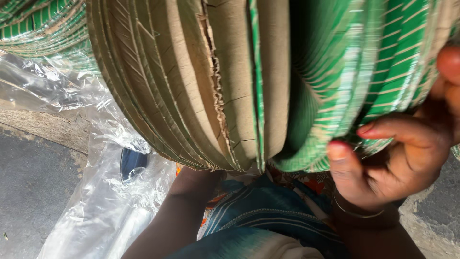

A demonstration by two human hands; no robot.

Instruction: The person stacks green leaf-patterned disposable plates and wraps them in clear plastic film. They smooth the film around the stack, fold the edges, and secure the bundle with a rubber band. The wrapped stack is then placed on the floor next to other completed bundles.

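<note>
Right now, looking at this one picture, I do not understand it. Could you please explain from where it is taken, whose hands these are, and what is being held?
The picture comes from a camera worn on a person's head, looking down at their own hands and lap. No machine is present, only two bare hands.

The right hand is in plain view, its fingers curled around the edge of a stack of round discs. These are packed close together on edge; some show plain brown card, one with a torn edge, and others show green with pale stripes. A thin bangle sits on that wrist.

Of the left side only the forearm shows; it goes up under the stack, so its hand is hidden.

Below is the person's patterned blue clothing. To the left, crumpled clear plastic sheeting lies on rough grey ground.
</note>
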